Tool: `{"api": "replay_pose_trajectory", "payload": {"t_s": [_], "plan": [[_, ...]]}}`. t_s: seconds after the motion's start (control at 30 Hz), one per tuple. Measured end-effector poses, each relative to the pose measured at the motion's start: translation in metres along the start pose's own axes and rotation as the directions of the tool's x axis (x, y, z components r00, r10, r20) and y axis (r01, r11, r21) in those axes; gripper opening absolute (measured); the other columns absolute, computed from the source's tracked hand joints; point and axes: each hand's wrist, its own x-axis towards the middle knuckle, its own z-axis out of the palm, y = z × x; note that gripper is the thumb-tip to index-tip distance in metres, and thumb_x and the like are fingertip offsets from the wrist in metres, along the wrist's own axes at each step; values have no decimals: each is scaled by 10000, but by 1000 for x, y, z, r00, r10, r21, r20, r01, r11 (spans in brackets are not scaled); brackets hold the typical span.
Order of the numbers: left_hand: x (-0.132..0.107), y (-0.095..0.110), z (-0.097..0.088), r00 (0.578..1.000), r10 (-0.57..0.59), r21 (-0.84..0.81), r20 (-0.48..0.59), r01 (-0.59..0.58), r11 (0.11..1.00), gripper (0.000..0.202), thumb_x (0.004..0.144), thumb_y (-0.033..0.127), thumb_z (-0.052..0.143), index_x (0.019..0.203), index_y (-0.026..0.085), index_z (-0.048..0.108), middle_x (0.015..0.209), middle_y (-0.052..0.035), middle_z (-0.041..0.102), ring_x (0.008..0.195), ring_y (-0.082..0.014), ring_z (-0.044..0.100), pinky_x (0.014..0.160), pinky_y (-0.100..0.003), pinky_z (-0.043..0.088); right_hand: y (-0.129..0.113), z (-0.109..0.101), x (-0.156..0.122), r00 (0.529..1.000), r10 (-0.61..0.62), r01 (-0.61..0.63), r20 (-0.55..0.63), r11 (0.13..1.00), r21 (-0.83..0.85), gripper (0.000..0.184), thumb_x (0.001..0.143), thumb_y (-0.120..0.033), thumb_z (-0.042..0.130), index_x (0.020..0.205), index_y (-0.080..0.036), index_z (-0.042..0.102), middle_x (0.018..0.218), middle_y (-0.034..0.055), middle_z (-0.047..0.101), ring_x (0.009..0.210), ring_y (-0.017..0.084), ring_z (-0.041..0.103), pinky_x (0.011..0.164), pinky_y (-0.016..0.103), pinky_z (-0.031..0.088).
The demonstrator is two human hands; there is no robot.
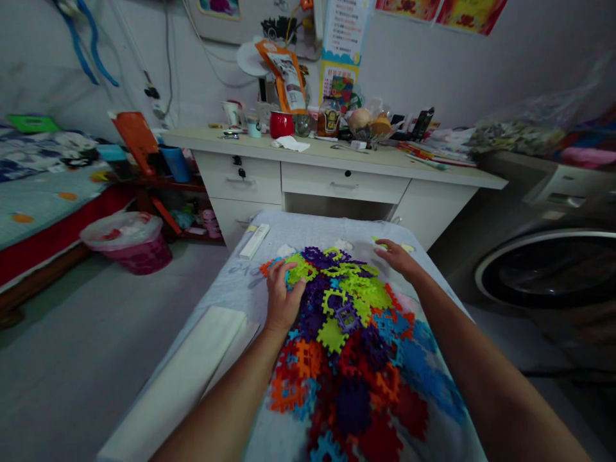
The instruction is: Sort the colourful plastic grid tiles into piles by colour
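Note:
A heap of toothed plastic building pieces (332, 333) in purple, lime green, orange, red and blue covers the middle of a cloth-covered table (226, 276). My left hand (283, 295) rests at the heap's left edge. Its thumb and fingers are spread around a lime-green toothed piece (302, 268); whether they press on it is hard to tell. Beyond the heap on the right, my right hand (397, 258) is closed, pinching a small lime-green piece (378, 241) at the fingertips. Most of that piece is hidden by the fingers.
A long white box (183, 378) lies along the table's left side, with a smaller white box (255, 241) farther back. Behind stands a white desk (231, 173) crowded with jars, cups and papers. A washing machine (553, 237) is at right, a pink bin (139, 253) at left.

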Motion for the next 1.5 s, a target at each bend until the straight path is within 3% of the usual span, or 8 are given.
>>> {"api": "replay_pose_trajectory", "payload": {"t_s": [0.17, 0.33, 0.63, 0.77, 0.9, 1.07, 1.37, 1.5], "plan": [[-7, 17, -3, 980, 174, 58, 100, -180, 982, 334, 820, 287, 585, 1141, 196, 560, 1330, -116, 442, 1314, -273, 409, 1151, -487, 288, -56, -12, -74, 947, -255, 194, 195, 939, 282, 506, 853, -541, 577, 1293, -292, 573, 1405, 56, 526, 1312, 254, 478, 1050, 418, 434], [-17, 31, -12, 915, 293, 91, 278, -328, 940, 393, 832, 283, 573, 1217, 209, 542, 1427, -121, 393, 1379, -276, 358, 1147, -479, 303, -80, -12, -130, 889, -382, 338, 252, 920, 199, 581, 850, -560, 589, 1369, -309, 524, 1523, 53, 395, 1426, 270, 329, 1164, 492, 278], [-17, 45, -22, 908, 235, 304, 346, -345, 888, 582, 783, 477, 662, 1290, 221, 535, 1518, -150, 282, 1410, -371, 262, 1133, -563, 222, -6, -18, -226, 972, -99, 150, 214, 959, -239, 1087, 668, -707, 679, 1539, -222, 249, 1588, 189, 217, 1466, 390, 176, 1141, 589, 246], [-20, 58, -33, 849, 104, 355, 519, -325, 877, 818, 652, 600, 742, 1348, 236, 511, 1515, -170, 298, 1407, -458, 226, 1112, -637, 191, 18, -14, -259, 971, 1, 72, 239, 953, -295, 1255, 563, -755, 714, 1553, -187, 193, 1581, 237, 194, 1455, 431, 174, 1115, 620, 263], [-46, 59, -64, 717, 16, 315, 696, -326, 891, 1123, 489, 624, 823, 1463, 310, 361, 1570, -166, 220, 1415, -498, 205, 1083, -656, 251, 19, -7, -276, 967, -15, 88, 255, 956, -279, 1308, 521, -770, 727, 1559, -207, 164, 1602, 231, 112, 1462, 448, 111, 1111, 646, 237], [-99, 55, -94, 635, -53, 325, 770, -319, 890, 1358, 347, 507, 901, 1519, 324, 239, 1607, -183, 120, 1424, -534, 148, 1069, -698, 241, 8, 3, -279, 967, -112, 165, 229, 960, -225, 1277, 530, -726, 754, 1559, -256, 162, 1603, 189, 144, 1461, 455, 105, 1102, 660, 235], [-118, 60, -78, 663, 46, 257, 747, -353, 900, 1381, 375, 538, 898, 1534, 303, 184, 1610, -187, 50, 1436, -488, 150, 1105, -656, 231, -22, 13, -285, 978, -178, 195, 105, 963, -186, 1051, 608, -502, 804, 1508, -251, 322, 1493, 178, 370, 1295, 410, 411, 1063, 611, 339], [-116, 61, -69, 713, 72, 279, 697, -363, 889, 1216, 505, 466, 866, 1522, 287, 224, 1597, -184, 114, 1431, -447, 212, 1106, -613, 271, -33, 21, -287, 977, -211, 213, 30, 973, -89, 871, 710, -333, 727, 1490, -256, 348, 1391, 164, 472, 1254, 353, 472, 1049, 569, 391]]}}
